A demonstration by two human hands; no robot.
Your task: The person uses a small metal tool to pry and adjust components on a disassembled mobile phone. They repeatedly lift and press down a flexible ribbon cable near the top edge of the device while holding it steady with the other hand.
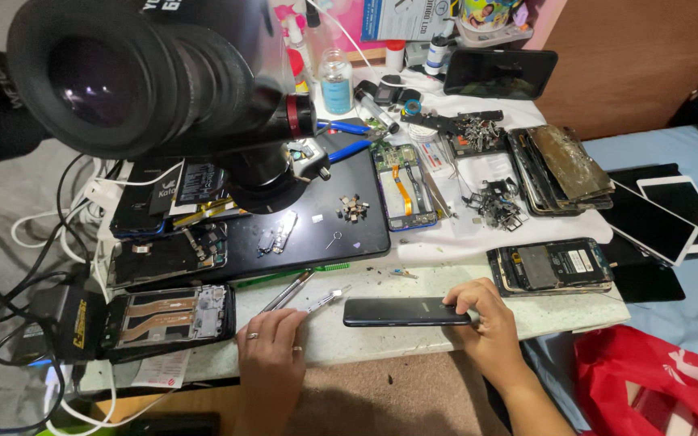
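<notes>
Containers: a small clear bottle with a blue label (337,81) stands upright far ahead of the left hand, beside the microscope (163,81); contents not discernible. A white pot with a red cap (395,56) stands just right of it, closed.

Right hand (485,323): fingers curled over the right end of a dark phone (405,312), gripping it; the thumb side presses the near edge. The phone lies flat, back up, long axis left to right, reaching from this hand toward the left hand.

Left hand (272,339): rests on the table edge, fingers half bent, holding a slim metal tool (321,301) whose tip points toward the phone's left end, near but apart. Rings show on two fingers. Tweezers (288,291) lie just ahead of this hand.

Left of the left hand: an opened phone frame (171,319), internals exposed. Ahead of the right hand: another opened phone (555,265). Farther ahead: a black mat (341,234) with small loose parts, and a stack of cracked screens (563,165).

Surface: pale worktable (414,282), cluttered. To the right of the right hand, below table level: a red bag (656,379) and tablets (672,214) on blue cloth.
</notes>
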